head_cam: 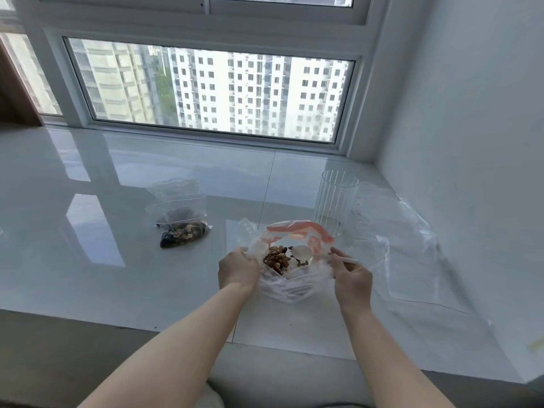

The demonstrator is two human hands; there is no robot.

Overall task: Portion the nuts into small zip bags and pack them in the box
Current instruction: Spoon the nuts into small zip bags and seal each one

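Both hands are over the white sill (117, 260), close together, with the big nut bag (290, 278) between them. After my arms, the biggest thing here is this glossy sill under the window (206, 86); all the other things lie on it.

On the right side of the sill, near the wall, some flat clear plastic (412, 260) is spread out, just beside my right hand. A ribbed clear glass (335, 201) stands upright behind the big nut bag, a little to the right.

The big nut bag is clear, with an orange-pink band at its open mouth. My left hand (238, 270) grips the left edge of this mouth, fingers curled into the plastic. The nuts (275, 259) lie inside, just to the right of these fingers.

To the left and farther from me, well apart from my left hand, lie small zip bags (181, 214); the nearest one has nuts in it, and at least one more is partly under or behind it.

My right hand (351, 278) pinches the handle of a white spoon (306, 254). Its bowl is inside the bag mouth, beside the nuts.
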